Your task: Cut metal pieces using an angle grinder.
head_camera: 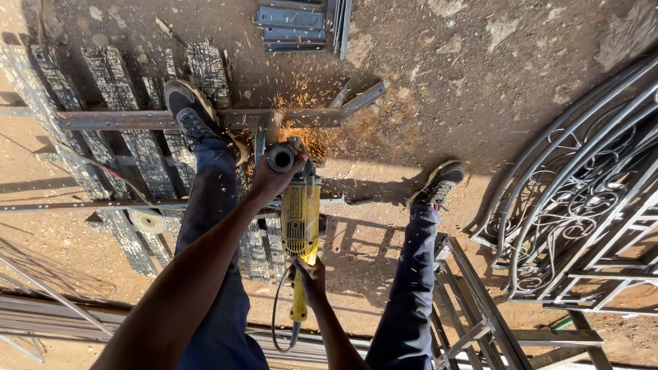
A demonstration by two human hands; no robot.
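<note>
A yellow angle grinder (300, 218) points down at a rusty steel bar (137, 120) lying on the dirt, and orange sparks (301, 113) spray from the cut. My left hand (273, 175) grips the grinder's side handle near its head. My right hand (310, 270) holds the rear yellow grip, from which the cable loops down. My left shoe (188, 109) stands on the bar; my right shoe (440, 181) is on the ground to the right.
Cut steel angle pieces (298, 26) lie at the top. An ornate wrought-iron gate (582, 192) leans at right, a metal frame (480, 322) sits by my right leg, and long steel bars (41, 318) run along the bottom left. Dark slats (137, 151) lie under the bar.
</note>
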